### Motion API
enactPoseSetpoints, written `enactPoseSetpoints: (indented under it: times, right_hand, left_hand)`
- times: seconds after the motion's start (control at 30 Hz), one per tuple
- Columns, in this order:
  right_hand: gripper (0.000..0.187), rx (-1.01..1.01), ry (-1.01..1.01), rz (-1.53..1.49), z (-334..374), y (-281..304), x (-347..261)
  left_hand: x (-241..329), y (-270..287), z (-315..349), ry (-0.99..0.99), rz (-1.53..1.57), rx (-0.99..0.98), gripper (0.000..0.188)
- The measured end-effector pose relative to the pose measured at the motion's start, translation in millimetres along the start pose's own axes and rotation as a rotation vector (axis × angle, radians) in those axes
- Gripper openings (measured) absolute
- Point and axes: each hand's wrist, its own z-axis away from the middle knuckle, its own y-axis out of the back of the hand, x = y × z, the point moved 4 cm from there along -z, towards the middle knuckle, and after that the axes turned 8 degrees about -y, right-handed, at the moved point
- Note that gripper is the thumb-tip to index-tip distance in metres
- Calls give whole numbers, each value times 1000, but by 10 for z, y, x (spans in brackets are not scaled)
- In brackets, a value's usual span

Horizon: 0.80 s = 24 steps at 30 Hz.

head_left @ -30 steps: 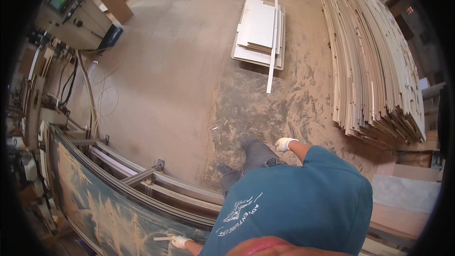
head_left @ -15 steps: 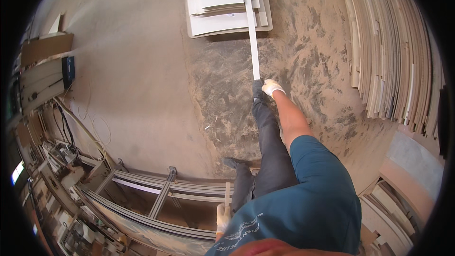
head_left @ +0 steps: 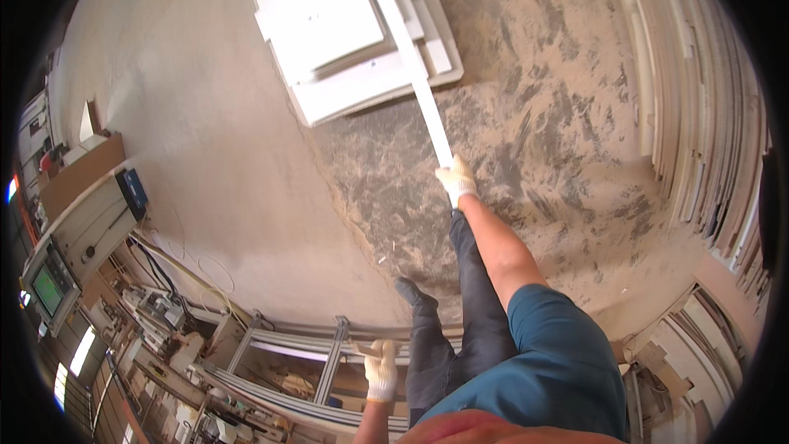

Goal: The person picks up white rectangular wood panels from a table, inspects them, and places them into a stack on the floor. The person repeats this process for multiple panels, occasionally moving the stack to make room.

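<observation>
My right hand [head_left: 456, 181], in a whitish knitted glove, is stretched forward with its fingers closed at the near end of a long narrow white strip [head_left: 430, 119]. From there the strip runs away from me, over the right side of a stack of white boards [head_left: 320, 12] on the floor. Low and to the left, by the metal frame, my left hand [head_left: 380, 374], gloved too, is closed on a short light-brown piece like a wooden stick [head_left: 366, 351]. Part of that piece is hidden by the fingers.
Tall stacks of long boards [head_left: 699, 99] line the right side. A metal rail frame [head_left: 329, 362] runs along my left, with a machine [head_left: 156, 312] and a control screen [head_left: 51, 284] beyond it. Cables [head_left: 218, 275] lie on the dusty floor, and more offcuts [head_left: 690, 353] sit at lower right.
My right hand has moved from beside my foot onto the strip's near end. My left hand has risen with its wooden piece turned more sideways. The view has also swung right.
</observation>
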Motion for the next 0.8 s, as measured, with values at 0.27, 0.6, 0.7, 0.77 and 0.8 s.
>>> enactPoseSetpoints:
  times: [0.27,0.6,0.7,0.77,0.8]
  right_hand:
    - [44,159,165,-46,1959,1851,-643]
    - [45,295,377,126,3426,4563,-405]
    - [43,387,311,91,4070,4914,526]
    - [43,454,249,80,4498,5142,1002]
    - [43,484,186,65,4691,5312,1191]
  left_hand:
    - [2562,-937,-2692,-76,971,-325,43]
    - [5336,-1640,-1934,-98,1250,-577,54]
    - [5258,-1926,-872,-98,1021,-826,29]
    - [5406,-1994,-255,-255,813,-1034,30]
    - [5549,-2013,15,-345,706,-1129,30]
